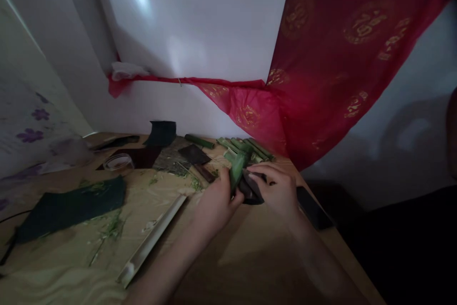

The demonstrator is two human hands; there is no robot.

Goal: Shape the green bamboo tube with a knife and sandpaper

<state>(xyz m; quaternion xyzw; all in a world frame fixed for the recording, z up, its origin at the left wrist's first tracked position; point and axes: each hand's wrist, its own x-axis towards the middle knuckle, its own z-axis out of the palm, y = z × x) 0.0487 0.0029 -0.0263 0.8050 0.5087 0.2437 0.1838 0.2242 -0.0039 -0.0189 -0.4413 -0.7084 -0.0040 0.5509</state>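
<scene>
My left hand (219,195) is closed around a green bamboo piece (238,168), which stands tilted with its upper end toward the wall. Beside it, my right hand (276,188) pinches a dark, thin, folded sheet (254,186) between thumb and fingers, close against the bamboo's right side. Whether the sheet is sandpaper or cloth I cannot tell. Part of the bamboo's lower end is hidden by my left fingers. Just beyond both hands, several cut green bamboo pieces (262,149) lie side by side on the wooden table (228,267).
A pale channel-shaped strip (153,241) lies left of my forearm. Farther left are a dark green sheet (71,207) with green shavings and a roll of tape (118,162). Dark squares (194,154) lie near the wall. Red cloth (321,67) hangs at the right.
</scene>
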